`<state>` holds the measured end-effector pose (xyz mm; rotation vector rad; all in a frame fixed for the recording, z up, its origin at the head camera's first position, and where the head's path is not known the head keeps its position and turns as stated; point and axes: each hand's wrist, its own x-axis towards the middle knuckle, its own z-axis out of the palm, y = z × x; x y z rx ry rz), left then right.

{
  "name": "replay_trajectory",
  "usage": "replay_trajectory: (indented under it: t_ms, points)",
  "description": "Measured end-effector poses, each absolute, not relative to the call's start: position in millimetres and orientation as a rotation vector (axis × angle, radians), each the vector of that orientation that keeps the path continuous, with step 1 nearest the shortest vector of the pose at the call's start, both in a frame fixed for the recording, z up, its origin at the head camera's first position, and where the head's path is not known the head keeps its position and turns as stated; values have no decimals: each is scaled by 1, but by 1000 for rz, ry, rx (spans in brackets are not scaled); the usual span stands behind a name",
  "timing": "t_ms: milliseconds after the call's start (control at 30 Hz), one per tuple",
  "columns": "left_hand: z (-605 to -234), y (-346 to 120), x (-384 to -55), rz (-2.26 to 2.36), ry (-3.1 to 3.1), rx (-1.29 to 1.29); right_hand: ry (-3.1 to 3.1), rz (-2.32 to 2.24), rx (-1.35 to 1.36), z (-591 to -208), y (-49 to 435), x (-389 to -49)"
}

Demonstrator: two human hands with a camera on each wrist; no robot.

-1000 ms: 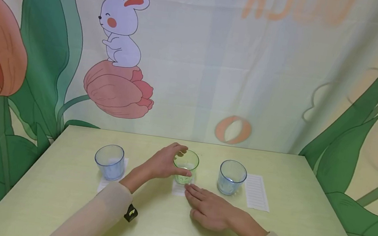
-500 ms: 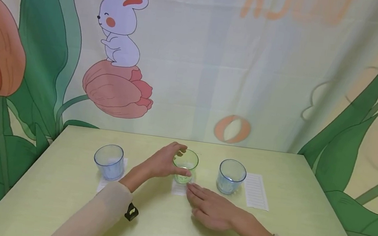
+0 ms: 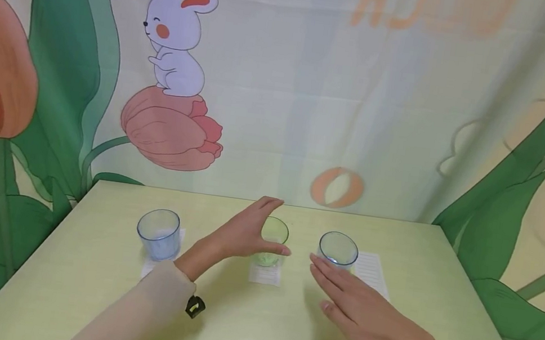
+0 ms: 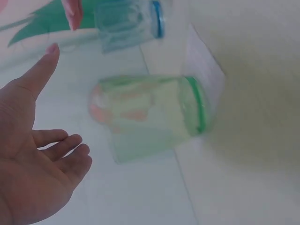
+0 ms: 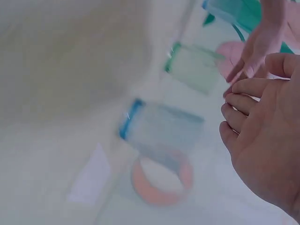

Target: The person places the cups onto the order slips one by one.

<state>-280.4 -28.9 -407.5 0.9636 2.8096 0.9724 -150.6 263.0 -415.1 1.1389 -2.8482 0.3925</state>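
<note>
A clear green glass [image 3: 277, 232] stands upright at the middle of the table, over a small strip of lined paper [image 3: 264, 275]. My left hand [image 3: 244, 232] hovers at its left side, thumb and fingers spread, partly covering it in the head view. The left wrist view shows a gap between that hand [image 4: 42, 159] and the green glass [image 4: 145, 117]. To the right is a clear blue glass [image 3: 338, 248]. My right hand [image 3: 364, 312] is raised before it with fingers extended, hiding its lower part. Nothing is held in either hand.
Another blue glass [image 3: 159, 235] stands on the left, over a paper strip [image 3: 150, 267]. A further lined paper strip [image 3: 372, 273] lies beside the right glass. Behind the pale table [image 3: 252, 337] hangs a printed curtain [image 3: 270, 107].
My left hand has come away from the green glass, rising slightly and spreading wider. My right hand has moved from the middle paper strip to the right, up near the right blue glass.
</note>
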Motion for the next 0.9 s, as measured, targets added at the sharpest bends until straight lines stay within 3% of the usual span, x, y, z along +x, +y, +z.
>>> replay_trajectory:
  t_ms: [200,367,600,900]
  points:
    - [-393,11,-263,984,2795,1158,-2839,383,982,-401,306,-146]
    - [-404,51,-256,933,2789,1240,-2838,341,893,-405,339,-143]
    - [-425,89,-257,884,2839,1092,-2894,409,845,-425,364,-139]
    - [-438,103,-266,907,2833,901,-2945,404,814,-468,378,-146]
